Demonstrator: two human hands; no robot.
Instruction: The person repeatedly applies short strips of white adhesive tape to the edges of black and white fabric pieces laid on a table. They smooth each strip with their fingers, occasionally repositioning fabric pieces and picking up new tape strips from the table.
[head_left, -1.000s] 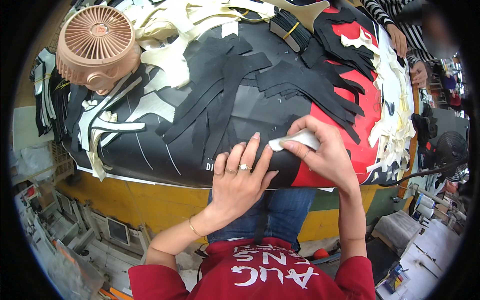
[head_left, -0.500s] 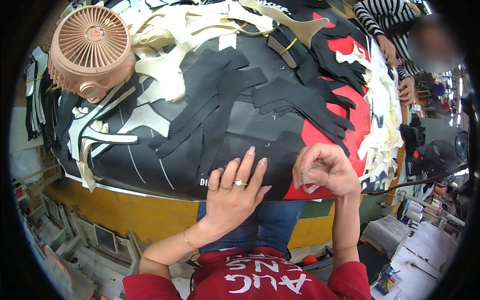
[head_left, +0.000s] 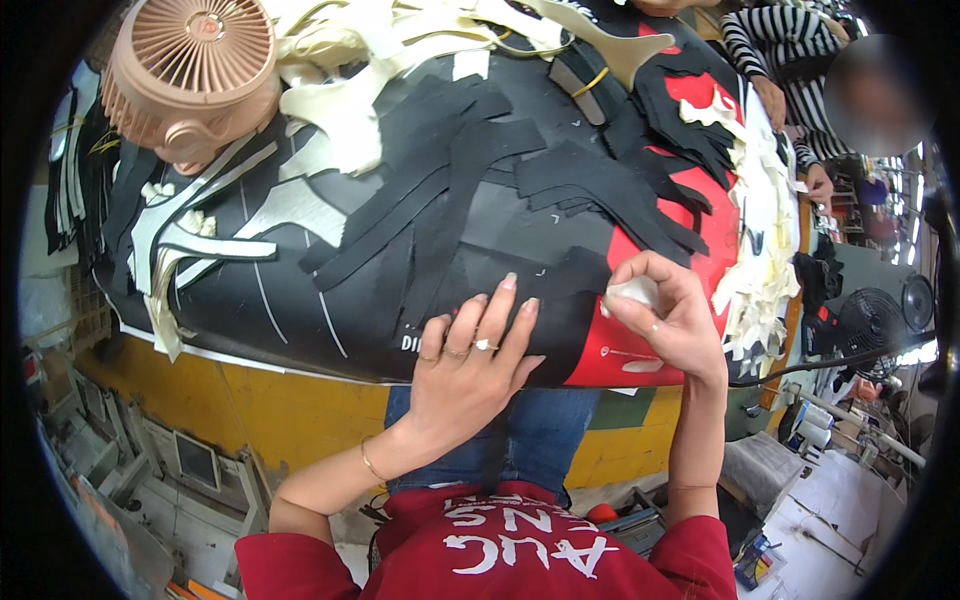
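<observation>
My left hand [head_left: 468,365] lies on the near edge of a black and red mat [head_left: 470,250], its fingers stretched out and nothing held. My right hand [head_left: 672,315] hovers over the red part, thumb and index finger pinching a small whitish piece [head_left: 636,290]. What that piece is I cannot make out; the fingers partly cover it. Beyond my hands, dark strips of cut fabric [head_left: 440,190] lie overlapped, with a further stack of black curved pieces [head_left: 600,195] to their right. A small pale oval piece [head_left: 640,367] rests on the red area beneath my right hand.
A pink fan [head_left: 195,70] stands at the far left. White and grey cut pieces [head_left: 300,215] lie near it, cream ones [head_left: 345,110] behind. Cream scraps [head_left: 755,270] line the right edge. A co-worker in striped sleeves [head_left: 750,45] stands at the far right.
My right hand has risen slightly away from the near edge, still pinching the whitish piece. The left hand stays flat on the mat. The whole view has shifted a little.
</observation>
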